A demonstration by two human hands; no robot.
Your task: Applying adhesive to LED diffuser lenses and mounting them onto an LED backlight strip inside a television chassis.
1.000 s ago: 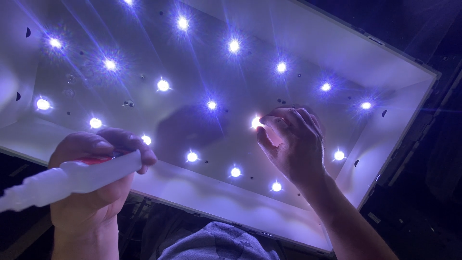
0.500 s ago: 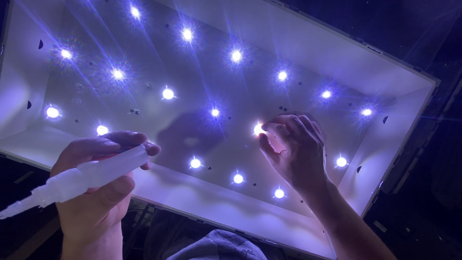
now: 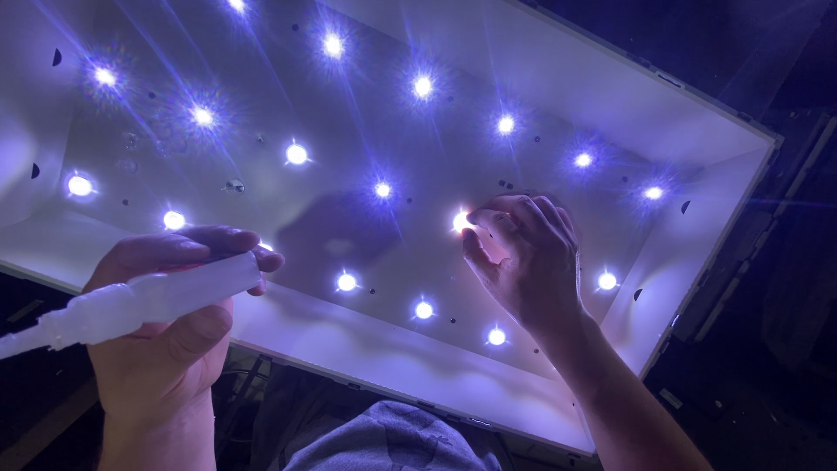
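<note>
A large white backlight panel [image 3: 558, 78] lies open before me, with several bright round lights glowing on its reflective sheet. My right hand [image 3: 523, 262] rests on the sheet at mid-right, fingertips pinched around one glowing light lens [image 3: 460, 221]. My left hand [image 3: 170, 323] hovers over the panel's near edge at lower left, wrapped around a white squeeze tube [image 3: 144, 301] whose nozzle points left, out of the picture.
The panel's raised white rim [image 3: 724, 262] slopes up on the right and near sides. Dark surroundings lie beyond it, with a dark frame piece [image 3: 741, 288] at right. A grey cloth-covered shape [image 3: 392, 440] shows at the bottom centre.
The view has shifted slightly, so the panel sits a little lower and to the right. My left hand with the tube has drifted right and down. My right hand stays at the same light.
</note>
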